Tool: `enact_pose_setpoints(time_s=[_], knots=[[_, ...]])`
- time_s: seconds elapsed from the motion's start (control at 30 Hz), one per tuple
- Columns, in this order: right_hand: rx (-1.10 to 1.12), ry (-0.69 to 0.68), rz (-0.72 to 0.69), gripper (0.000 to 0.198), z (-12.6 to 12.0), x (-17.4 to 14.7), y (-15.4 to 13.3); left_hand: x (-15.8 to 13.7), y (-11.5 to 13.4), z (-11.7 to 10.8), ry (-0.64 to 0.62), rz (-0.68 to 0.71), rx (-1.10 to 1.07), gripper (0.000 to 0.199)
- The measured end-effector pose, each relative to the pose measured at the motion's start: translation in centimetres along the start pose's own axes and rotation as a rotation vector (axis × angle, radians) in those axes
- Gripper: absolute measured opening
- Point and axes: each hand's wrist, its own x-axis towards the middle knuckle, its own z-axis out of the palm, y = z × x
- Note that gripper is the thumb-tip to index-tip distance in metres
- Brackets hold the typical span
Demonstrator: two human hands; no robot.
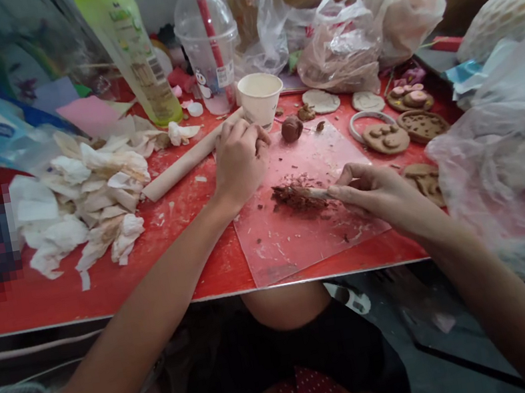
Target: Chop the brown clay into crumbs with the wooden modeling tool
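Note:
My right hand pinches a thin pale stick-like tool, its far end in a heap of dark brown crumbs. The crumbs lie on a clear plastic sheet. Curled fingers close my left hand, which rests at the sheet's far left edge, just in front of a white paper cup. What it holds, if anything, is hidden. Beside that hand runs a pale rolling pin or tube. A brown clay-like ball sits on the sheet, right of the left hand.
Crumpled tissues pile up at left. Behind stand a green bottle and a domed plastic cup with a red straw. Decorated brown discs and a ring lie at right, near crumpled plastic bags. The red table ends near my lap.

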Motion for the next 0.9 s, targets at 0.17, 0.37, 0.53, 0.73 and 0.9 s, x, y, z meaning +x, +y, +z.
enact_pose_setpoints(time_s=[0.17,0.37,0.53,0.73,0.9], knots=[[-0.096,0.013,-0.019,0.038,-0.2,-0.2,0.2,0.1,0.1,-0.1,-0.035,-0.012,0.027,0.021],[-0.259,0.028,0.027,0.047,-2.2,-1.0,1.4,0.0,0.3,-0.3,-0.041,-0.023,0.022,0.021],[-0.225,0.148,0.135,0.045,-4.4,-2.1,2.2,0.0,0.2,-0.1,-0.021,-0.011,0.022,0.021],[-0.089,0.141,-0.083,0.022,-1.9,-1.8,1.2,0.0,0.0,0.0,-0.026,0.001,0.013,0.023],[-0.224,0.164,-0.148,0.019,-0.5,-1.4,2.1,0.0,0.1,-0.1,-0.019,0.007,0.009,0.023]])
